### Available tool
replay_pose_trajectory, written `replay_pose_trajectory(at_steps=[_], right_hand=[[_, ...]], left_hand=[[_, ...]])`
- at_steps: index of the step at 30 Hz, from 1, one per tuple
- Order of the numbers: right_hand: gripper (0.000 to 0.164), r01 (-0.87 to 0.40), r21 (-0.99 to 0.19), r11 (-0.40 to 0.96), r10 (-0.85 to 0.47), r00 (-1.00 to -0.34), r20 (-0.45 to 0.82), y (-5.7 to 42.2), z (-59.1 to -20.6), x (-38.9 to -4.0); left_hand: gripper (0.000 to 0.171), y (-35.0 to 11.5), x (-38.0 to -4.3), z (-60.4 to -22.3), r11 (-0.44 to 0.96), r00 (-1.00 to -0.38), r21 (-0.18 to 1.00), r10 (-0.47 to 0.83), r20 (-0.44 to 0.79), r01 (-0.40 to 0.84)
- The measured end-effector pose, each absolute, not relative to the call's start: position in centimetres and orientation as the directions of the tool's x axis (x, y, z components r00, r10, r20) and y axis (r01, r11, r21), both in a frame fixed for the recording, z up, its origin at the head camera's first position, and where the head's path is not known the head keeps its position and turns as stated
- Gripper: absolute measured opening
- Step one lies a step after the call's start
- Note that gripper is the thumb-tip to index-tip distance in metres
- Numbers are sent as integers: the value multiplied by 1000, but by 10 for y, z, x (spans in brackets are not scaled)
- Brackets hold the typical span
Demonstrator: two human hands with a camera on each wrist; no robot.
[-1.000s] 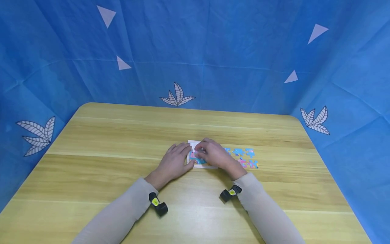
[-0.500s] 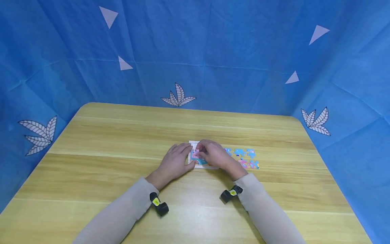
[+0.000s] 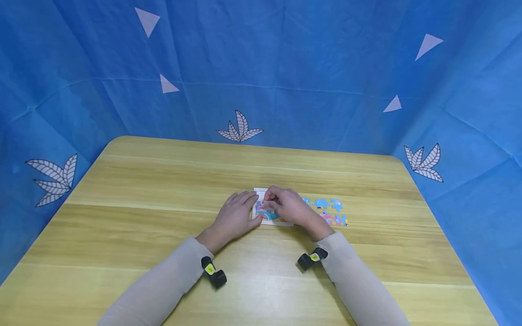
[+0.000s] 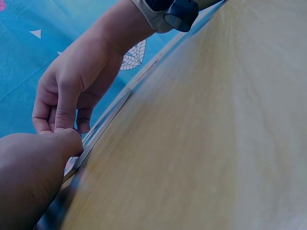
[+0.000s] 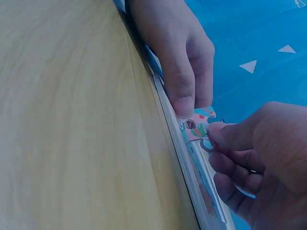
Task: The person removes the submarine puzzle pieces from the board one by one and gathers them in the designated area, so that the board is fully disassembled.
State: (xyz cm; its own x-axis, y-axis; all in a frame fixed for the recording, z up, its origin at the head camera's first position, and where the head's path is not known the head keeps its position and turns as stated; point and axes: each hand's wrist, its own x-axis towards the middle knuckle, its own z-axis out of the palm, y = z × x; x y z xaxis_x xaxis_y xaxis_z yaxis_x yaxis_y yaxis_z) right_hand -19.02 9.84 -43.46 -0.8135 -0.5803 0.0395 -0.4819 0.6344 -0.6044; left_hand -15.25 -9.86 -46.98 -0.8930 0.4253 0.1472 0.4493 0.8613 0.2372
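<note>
One small jigsaw piece [image 5: 197,126], printed in pink, red and green, is tilted up over the left half of a white-rimmed puzzle tray [image 3: 281,223]; the right hand [image 3: 292,207] has hold of it, its grip drawn in to a pinch with the thumb on the piece's edge; whether the piece touches the tray underneath, I cannot tell; inside the tray, a teal band of the picture runs along the lower part, and a white patch shows at the upper left; the left hand [image 3: 234,216] rests at the tray's left end, its grip loosely spread, thumb at the near corner and fingers by the left rim; just to the right of the tray, loose pieces [image 3: 321,203] in blue and pink lie in two rows, some partly behind the right hand; pale sleeves [image 3: 157,287] cover both forearms, with a black wrist camera [image 3: 214,274] on each; all of this is on a wood-grained desk [image 3: 134,226], and beyond it hangs a blue cloth [image 3: 261,54] with white triangles and leaf prints.
</note>
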Motion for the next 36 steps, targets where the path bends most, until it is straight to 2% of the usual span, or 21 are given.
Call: replay_pose_trajectory(at_steps=[9, 21, 36], right_hand=[[5, -432, -652, 623, -540, -840, 40, 102, -429, -190], [6, -445, -654, 612, -534, -843, 74, 111, -431, -192], [6, -400, -678, 616, -477, -875, 83, 147, -426, -183]], left_hand=[[64, -98, -153, -471, 862, -887, 213, 431, 167, 459], [65, -99, -154, -472, 860, -883, 207, 439, 167, 467], [63, -99, -155, -475, 859, -881, 208, 436, 183, 468]])
